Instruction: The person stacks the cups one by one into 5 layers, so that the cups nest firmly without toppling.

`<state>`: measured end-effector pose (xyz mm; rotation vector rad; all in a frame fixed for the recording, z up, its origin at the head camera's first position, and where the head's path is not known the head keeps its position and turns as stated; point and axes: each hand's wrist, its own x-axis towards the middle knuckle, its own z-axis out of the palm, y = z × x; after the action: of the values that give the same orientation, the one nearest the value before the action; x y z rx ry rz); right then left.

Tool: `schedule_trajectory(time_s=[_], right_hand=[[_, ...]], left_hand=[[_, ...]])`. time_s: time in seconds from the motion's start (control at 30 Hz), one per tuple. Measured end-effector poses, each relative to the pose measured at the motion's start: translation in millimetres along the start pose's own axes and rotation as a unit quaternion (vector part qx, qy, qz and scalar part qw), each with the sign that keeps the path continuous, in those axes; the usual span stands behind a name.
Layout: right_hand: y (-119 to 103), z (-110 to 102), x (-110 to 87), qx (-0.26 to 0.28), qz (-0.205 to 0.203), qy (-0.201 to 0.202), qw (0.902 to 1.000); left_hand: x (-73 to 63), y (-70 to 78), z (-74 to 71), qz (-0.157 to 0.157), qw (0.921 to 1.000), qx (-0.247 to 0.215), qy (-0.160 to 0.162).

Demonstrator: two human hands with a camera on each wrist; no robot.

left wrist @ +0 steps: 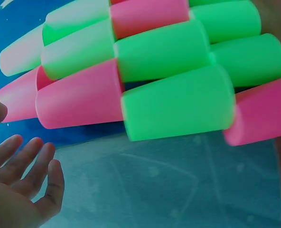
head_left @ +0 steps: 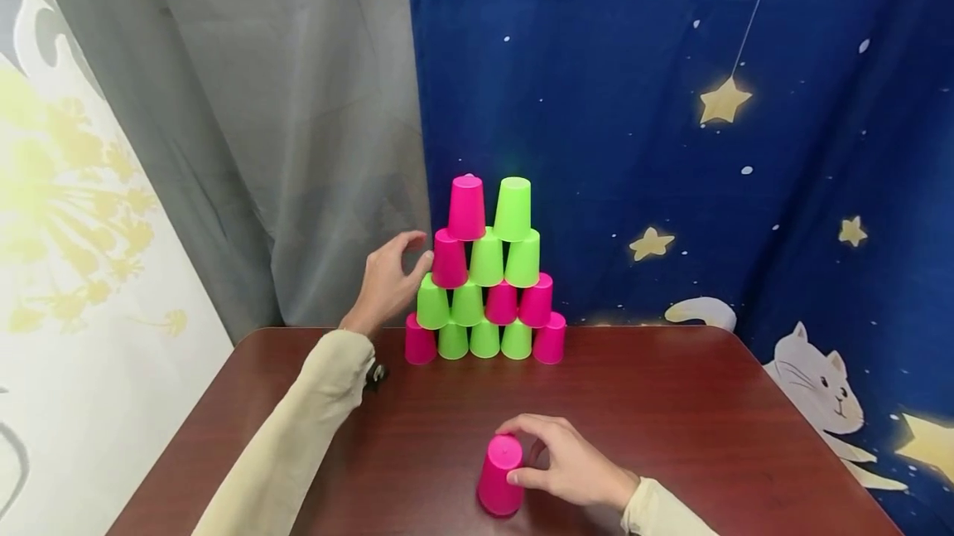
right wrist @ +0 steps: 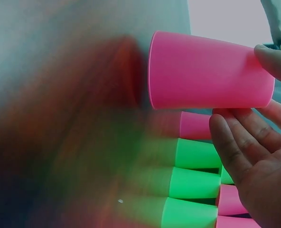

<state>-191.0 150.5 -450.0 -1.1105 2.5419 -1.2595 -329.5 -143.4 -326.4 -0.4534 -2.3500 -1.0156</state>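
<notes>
A stepped stack of upside-down pink and green plastic cups stands at the table's far edge. Its top row holds a pink cup [head_left: 467, 209] beside a green cup [head_left: 513, 209]. My left hand [head_left: 391, 279] hovers at the stack's left side, near the pink cup [head_left: 450, 259] in the row below; its fingers are loosely bent and hold nothing. Near the front of the table, my right hand [head_left: 570, 461] grips a single upside-down pink cup [right wrist: 204, 71] by its closed end, thumb on one side and fingers on the other. Whether its rim touches the table I cannot tell.
The brown table [head_left: 633, 403] has rounded far corners. Right behind the stack hang a grey curtain [head_left: 335, 105] and a blue curtain with stars [head_left: 596, 105]. The lower rows of the stack mix pink cups [head_left: 549, 339] and green cups [head_left: 485, 339].
</notes>
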Motion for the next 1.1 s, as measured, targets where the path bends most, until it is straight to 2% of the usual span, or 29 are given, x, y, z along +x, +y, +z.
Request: schedule_trajectory(time_s=[0.23,0.37,0.5,0.63,0.77,0.83,0.93,1.1], right_hand=[[-4,-17,10.7,0.003,0.007,0.0,1.0],[-6,-30,19.1,0.005,0.013,-0.001,0.9999],[-4,-43,26.9,-0.001,0.028,0.0,0.9996],[-2,-58,34.8,-0.008,0.041,0.011,0.9991],[-4,-74,49.1,-0.025,0.038,0.016,0.9988],[-7,-83,56.9,-0.038,0.034,0.021,0.9985],[-13,-97,69.2,-0.054,0.03,0.033,0.9975],[-26,-115,92.6,-0.068,0.034,0.052,0.9958]], left_hand=[[-49.0,-6.7,3.9,-0.011,0.9999,0.002,0.005],[-76.4,-8.6,8.6,-0.012,0.9999,0.007,-0.007],[-104.1,-7.5,17.2,-0.016,0.9985,0.018,-0.05],[-133.2,-4.1,28.4,-0.034,0.9942,0.017,-0.1],[-159.8,1.3,32.8,-0.049,0.9912,0.009,-0.122],[-170.0,4.6,33.5,-0.047,0.9901,-0.002,-0.132],[-181.2,8.4,35.0,-0.028,0.9879,-0.008,-0.153],[-195.1,10.3,39.1,0.006,0.9864,0.039,-0.159]])
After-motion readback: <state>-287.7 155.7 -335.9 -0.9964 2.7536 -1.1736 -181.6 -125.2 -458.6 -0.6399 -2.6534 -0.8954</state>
